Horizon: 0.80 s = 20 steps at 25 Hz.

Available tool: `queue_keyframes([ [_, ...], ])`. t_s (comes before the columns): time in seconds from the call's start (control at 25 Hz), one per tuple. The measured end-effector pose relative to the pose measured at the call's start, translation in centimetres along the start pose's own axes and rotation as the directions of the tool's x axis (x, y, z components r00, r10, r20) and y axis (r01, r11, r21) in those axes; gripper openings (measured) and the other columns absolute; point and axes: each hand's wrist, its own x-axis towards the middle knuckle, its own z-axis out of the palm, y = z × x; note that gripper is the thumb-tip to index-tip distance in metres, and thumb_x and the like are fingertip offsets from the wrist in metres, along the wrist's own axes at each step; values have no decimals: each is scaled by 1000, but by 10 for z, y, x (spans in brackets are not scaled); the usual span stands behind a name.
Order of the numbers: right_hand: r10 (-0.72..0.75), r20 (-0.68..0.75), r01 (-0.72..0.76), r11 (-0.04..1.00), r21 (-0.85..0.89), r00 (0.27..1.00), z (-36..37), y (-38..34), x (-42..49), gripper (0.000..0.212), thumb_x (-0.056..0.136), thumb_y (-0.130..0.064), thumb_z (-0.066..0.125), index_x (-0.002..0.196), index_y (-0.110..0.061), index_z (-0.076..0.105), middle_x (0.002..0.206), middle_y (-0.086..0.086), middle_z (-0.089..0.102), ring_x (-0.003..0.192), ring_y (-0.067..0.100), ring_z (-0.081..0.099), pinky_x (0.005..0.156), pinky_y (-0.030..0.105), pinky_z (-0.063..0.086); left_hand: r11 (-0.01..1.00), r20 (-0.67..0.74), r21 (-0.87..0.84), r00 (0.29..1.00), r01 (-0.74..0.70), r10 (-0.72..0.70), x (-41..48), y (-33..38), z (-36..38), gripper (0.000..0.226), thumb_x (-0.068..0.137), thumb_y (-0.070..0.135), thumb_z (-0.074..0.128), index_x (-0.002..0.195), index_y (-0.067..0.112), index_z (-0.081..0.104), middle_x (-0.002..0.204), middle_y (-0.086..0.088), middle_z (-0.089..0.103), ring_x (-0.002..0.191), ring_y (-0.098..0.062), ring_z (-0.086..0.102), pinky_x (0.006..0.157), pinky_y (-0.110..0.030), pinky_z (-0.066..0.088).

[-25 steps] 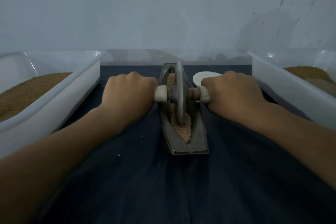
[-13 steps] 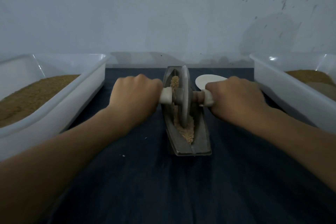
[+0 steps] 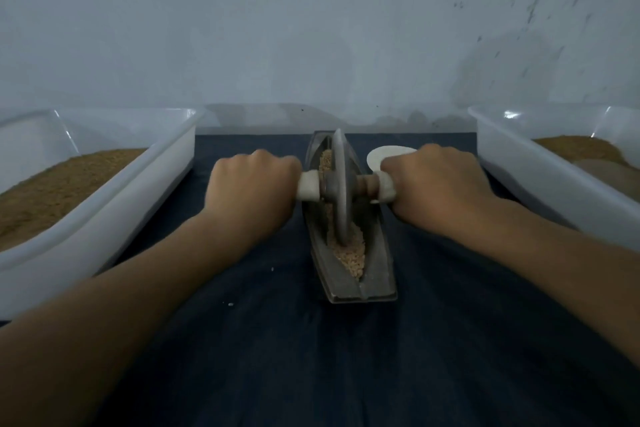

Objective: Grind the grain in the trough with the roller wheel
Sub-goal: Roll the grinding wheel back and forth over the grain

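Two hands wrapped round the pale handles [image 3: 308, 185] of the roller wheel [image 3: 341, 218], left hand [image 3: 254, 184] on the left stub, right hand [image 3: 433, 180] on the right. Wheel upright in the metal trough [image 3: 377, 270], rim down in the grain [image 3: 351, 255], trough lengthwise on a dark cloth [image 3: 346, 357]. On either side, white tubs of brown meal, left tub [image 3: 104, 208] and right tub [image 3: 540, 184]; small white disc [image 3: 377, 153] just behind the right hand.
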Motion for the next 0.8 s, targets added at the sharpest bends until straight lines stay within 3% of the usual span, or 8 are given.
queue_keyframes([
  [0.12, -33, -97, 30, 999, -40, 995, -4, 5, -5, 31, 53, -31, 80, 60, -30, 50, 56, -15, 12, 46, 4, 7, 50, 14, 8, 1000, -20, -13, 1000, -12, 11, -7, -3, -4, 47, 58, 25, 79, 63, 26, 33, 53, 9, 11, 45, -10, 0, 49, -18, 6],
  [0.28, 98, 152, -97, 995, -13, 984, 14, -7, 45, 10, 87, -35, 66, 82, -30, 60, 77, -1, 58, 68, 23, 55, 58, 30, 42, 991, 133, 2, 982, 133, -132, 28, 7, 19, 13, 86, 20, 60, 76, 23, 53, 62, 3, 35, 52, -22, 42, 51, -31, 28],
  [0.4, 114, 242, -126, 991, 36, 964, 16, -5, 61, 8, 92, -35, 64, 91, -27, 63, 94, 4, 66, 84, 27, 62, 66, 34, 45, 991, 207, 2, 969, 137, -135, 49, 7, 16, 9, 90, 18, 56, 91, 20, 64, 71, 0, 43, 69, -29, 59, 58, -35, 35],
  [0.48, 71, 232, -80, 996, 32, 970, 12, 0, 43, 7, 85, -33, 68, 85, -31, 61, 81, -2, 60, 69, 22, 55, 58, 30, 38, 994, 174, -32, 980, 104, -97, 34, 3, 11, 3, 86, 22, 60, 83, 22, 60, 66, 3, 40, 56, -22, 45, 54, -34, 33],
  [0.56, -19, 55, 22, 998, -63, 998, 5, 1, 14, 22, 65, -38, 75, 66, -33, 54, 58, -12, 32, 46, 8, 27, 45, 20, 19, 999, 65, -46, 998, 18, -15, 5, 1, 5, 29, 74, 28, 71, 66, 26, 43, 56, 9, 24, 44, -12, 17, 45, -25, 19],
  [0.64, -34, -67, 25, 992, -126, 997, -3, 5, 6, 31, 44, -44, 74, 55, -34, 46, 54, -15, 9, 47, -1, 3, 46, 13, 4, 999, 14, -32, 1000, -19, 19, -2, -2, -2, 50, 57, 30, 80, 63, 31, 30, 54, 11, 9, 45, -8, 1, 46, -18, 6],
  [0.72, -4, 19, 6, 995, -103, 1000, 6, 1, 15, 27, 57, -41, 74, 58, -33, 48, 53, -15, 24, 43, 4, 19, 45, 16, 14, 1000, 73, -4, 997, 23, -22, 4, 1, 7, 42, 64, 27, 77, 62, 28, 35, 53, 9, 18, 41, -11, 11, 45, -20, 11],
  [0.8, 75, 156, -73, 997, -20, 985, 15, -4, 45, 14, 81, -38, 69, 76, -31, 59, 70, -7, 50, 59, 17, 48, 53, 26, 34, 993, 152, -42, 983, 111, -104, 30, 4, 22, 12, 82, 23, 64, 75, 24, 55, 64, 2, 45, 51, -22, 44, 50, -30, 29],
])
